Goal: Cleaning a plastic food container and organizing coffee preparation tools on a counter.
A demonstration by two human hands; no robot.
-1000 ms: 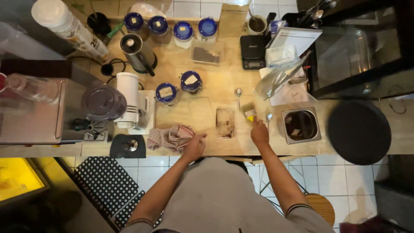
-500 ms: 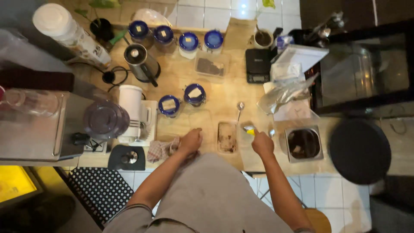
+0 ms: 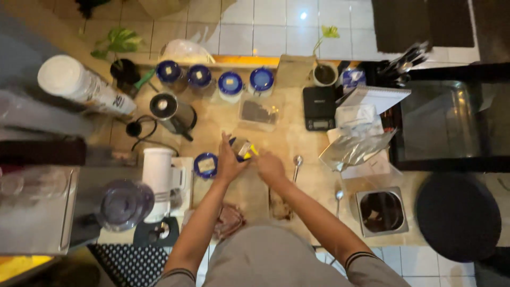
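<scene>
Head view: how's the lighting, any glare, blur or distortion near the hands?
Head view: dim, warm light, brightest on the counter middle; the left edge and far corners fall into shadow. A small glare spot sits on the tiled floor at top. Left hand and right hand are softly blurred around the jar. Wide-angle bending shows at the edges.

Four blue-lidded jars in a row, upper centre. Black scale right of them. Square steel bin lower right. White grinder at left.
</scene>
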